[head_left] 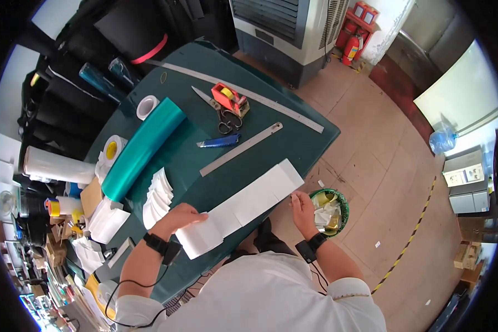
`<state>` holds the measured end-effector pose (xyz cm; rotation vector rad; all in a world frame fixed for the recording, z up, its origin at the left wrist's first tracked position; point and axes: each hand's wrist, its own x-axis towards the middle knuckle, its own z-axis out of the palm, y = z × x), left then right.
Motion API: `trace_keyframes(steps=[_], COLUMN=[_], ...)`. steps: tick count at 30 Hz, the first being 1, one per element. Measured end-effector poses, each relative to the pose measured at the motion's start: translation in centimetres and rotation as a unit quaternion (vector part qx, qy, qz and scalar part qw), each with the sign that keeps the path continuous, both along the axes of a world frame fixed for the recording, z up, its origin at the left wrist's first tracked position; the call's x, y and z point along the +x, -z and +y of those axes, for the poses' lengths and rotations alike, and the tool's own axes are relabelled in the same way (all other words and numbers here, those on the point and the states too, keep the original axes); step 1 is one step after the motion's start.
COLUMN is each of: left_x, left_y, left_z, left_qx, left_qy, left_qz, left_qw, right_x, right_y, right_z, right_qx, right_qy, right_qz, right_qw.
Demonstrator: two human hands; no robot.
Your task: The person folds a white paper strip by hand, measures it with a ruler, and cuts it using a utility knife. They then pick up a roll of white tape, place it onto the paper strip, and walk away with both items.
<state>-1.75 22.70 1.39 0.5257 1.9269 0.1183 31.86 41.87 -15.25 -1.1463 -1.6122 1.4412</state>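
Note:
A long white strip [254, 202], marked by cross creases or seams, lies slantwise over the near edge of the dark green table. My left hand [183, 217] grips it near its left end, with the fingers over the top. At the strip's right end, just off the table edge, my right hand [303, 213] is apart from it, fingers curled together; whatever they may hold is too small to make out. Left of the strip sits a fanned stack of white pieces [158, 198]. Beyond the strip are a steel ruler [241, 149] and a blue utility knife [219, 141].
Scissors [225, 118], a red tape dispenser [230, 99] and a long metal straightedge [260, 99] lie farther back. A shiny green roll [144, 149] and tape rolls [147, 107] occupy the left side. Below my right hand stands a green waste bin [344, 213] with scraps.

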Motion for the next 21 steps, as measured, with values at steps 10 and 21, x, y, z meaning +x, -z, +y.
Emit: trace_keyframes(steps=[10, 21], left_x=[1.0, 0.8], left_y=[0.7, 3.2], left_z=[2.9, 4.1], left_qx=[0.183, 0.177], left_qy=[-0.043, 0.072], left_qz=[-0.249, -0.308], left_qw=[0.950, 0.932], right_x=[-0.8, -2.8], right_y=[-1.5, -3.9], right_z=[0.7, 2.5], right_qx=[-0.205, -0.265], right_qy=[0.024, 0.062], right_qz=[0.090, 0.091], right_qw=[0.974, 0.958])
